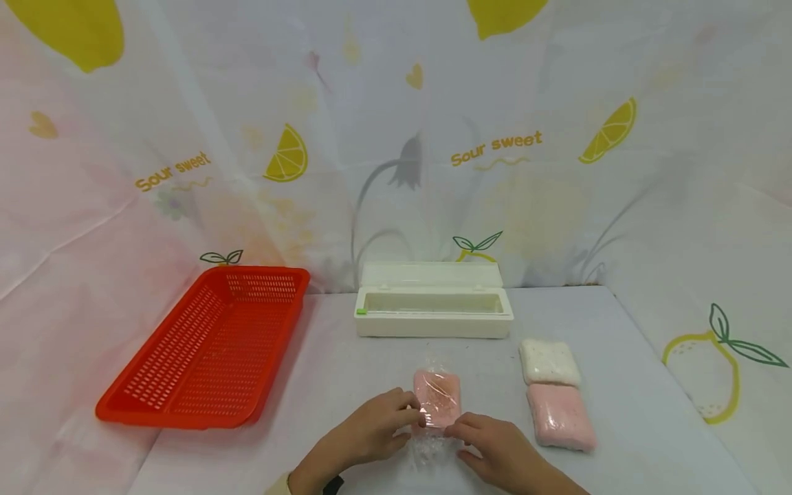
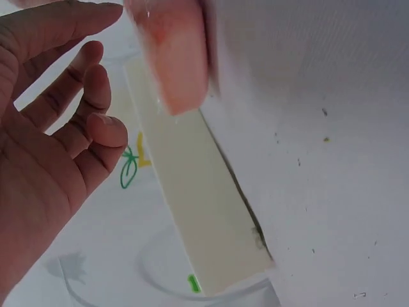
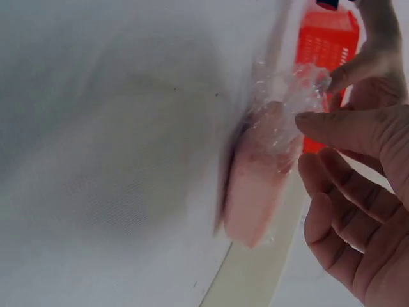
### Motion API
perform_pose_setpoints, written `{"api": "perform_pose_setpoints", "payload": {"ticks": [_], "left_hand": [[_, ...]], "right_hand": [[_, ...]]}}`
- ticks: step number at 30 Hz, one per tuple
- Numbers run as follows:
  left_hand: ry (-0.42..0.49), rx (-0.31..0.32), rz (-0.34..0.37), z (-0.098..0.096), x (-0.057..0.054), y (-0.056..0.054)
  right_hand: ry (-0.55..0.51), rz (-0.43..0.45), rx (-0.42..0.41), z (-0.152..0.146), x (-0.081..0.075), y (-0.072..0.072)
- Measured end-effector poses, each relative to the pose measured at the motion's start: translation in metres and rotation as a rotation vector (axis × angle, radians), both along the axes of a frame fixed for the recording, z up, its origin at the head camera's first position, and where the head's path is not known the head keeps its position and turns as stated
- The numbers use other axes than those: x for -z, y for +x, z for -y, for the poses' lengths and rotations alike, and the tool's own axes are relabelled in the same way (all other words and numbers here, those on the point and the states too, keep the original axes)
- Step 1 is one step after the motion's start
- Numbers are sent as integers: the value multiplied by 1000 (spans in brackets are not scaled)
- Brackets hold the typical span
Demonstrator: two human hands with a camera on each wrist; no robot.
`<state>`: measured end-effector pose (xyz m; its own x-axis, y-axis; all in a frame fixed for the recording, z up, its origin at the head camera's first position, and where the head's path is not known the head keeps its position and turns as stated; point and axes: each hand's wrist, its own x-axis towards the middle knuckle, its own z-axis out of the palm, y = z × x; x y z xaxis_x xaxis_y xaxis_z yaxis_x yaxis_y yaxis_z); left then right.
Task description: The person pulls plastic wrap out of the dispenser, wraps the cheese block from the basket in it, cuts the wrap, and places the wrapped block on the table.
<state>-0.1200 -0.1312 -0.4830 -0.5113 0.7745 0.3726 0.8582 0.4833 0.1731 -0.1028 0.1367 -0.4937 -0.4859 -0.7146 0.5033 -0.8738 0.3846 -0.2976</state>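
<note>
A flat pink block [image 1: 437, 400] lies on the table in front of me, covered with clear plastic film. Loose, crumpled film [image 1: 428, 447] sticks out past its near end. My left hand [image 1: 377, 426] is at the block's left side, fingertips touching the wrapped edge, its other fingers loosely bent in the left wrist view. At the near right corner is my right hand [image 1: 491, 447], with fingertips against the film and a gap between thumb and fingers. In the right wrist view, the right thumb [image 3: 339, 128] touches the crumpled film over the block's end.
Behind the block stands a white cling film dispenser [image 1: 433, 326], lid up, with a green slider at its left. A red perforated basket [image 1: 272, 371] sits at the left. To the right lie a white block [image 1: 549, 362] and a pink one [image 1: 562, 418], end to end.
</note>
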Motion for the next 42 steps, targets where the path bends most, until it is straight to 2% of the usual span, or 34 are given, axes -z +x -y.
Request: {"api": "perform_pose_setpoints", "payload": {"ticks": [3,7,13,16,19,25,28,32,35,38,42], "left_hand": [[-94,-4,-104,-5,4,9],[-223,-43,-222,-8,12,14],[-266,-86,-342,-15,25,17],[-293,-108,-397,-19,28,19],[-308,-127,-418,-22,31,22],[-277,-157,-432,-22,33,24],[-221,-174,-438,-21,33,23],[-104,-170,-410,-19,32,21],[-33,-151,-363,-18,31,20],[26,-144,-294,-18,30,20],[90,-187,-197,-20,28,22]], "right_hand": [[62,-173,-25,3,8,-4],[140,-311,-18,10,15,-8],[187,-417,15,18,22,-10],[182,-439,23,21,24,-11],[149,-434,16,24,26,-11],[96,-351,1,26,29,-11],[69,-304,2,25,28,-12],[14,-295,10,24,25,-13],[-14,-280,30,23,22,-13],[-49,-214,49,22,20,-10],[-109,-135,81,22,19,-7]]}}
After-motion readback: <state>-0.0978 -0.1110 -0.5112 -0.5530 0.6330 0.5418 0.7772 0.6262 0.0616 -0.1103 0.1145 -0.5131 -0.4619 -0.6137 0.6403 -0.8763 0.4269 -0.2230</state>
